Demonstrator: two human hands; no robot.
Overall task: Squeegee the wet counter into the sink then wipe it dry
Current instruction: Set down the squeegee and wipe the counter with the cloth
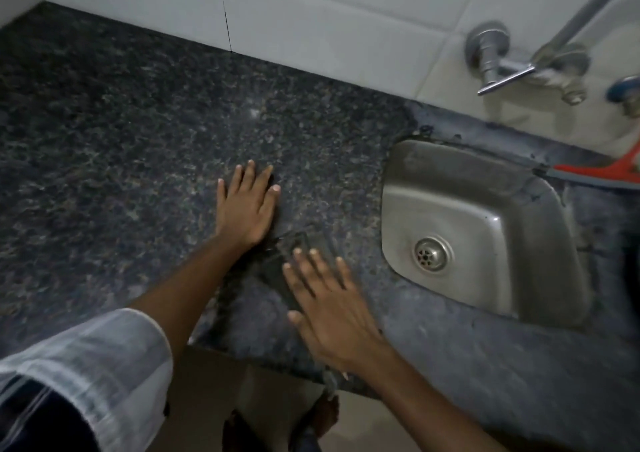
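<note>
— What am I looking at on my feed?

— The dark speckled granite counter (pixel 138 133) is lying flat against the tiled wall. A dark cloth (pixel 298 254), blurred, is lying flat near its front edge. The steel sink (pixel 485 216) is sitting sunk into it, right of the cloth.

— And the squeegee (pixel 595 174)?

— Red, lying on the counter behind the sink, partly cropped.

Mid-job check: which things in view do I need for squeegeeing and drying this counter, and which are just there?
For the job:
counter
sink
squeegee, lying behind the sink
dark cloth, under the right hand
left hand, flat on the counter

Just there:
tap
hose
wall tiles
</note>
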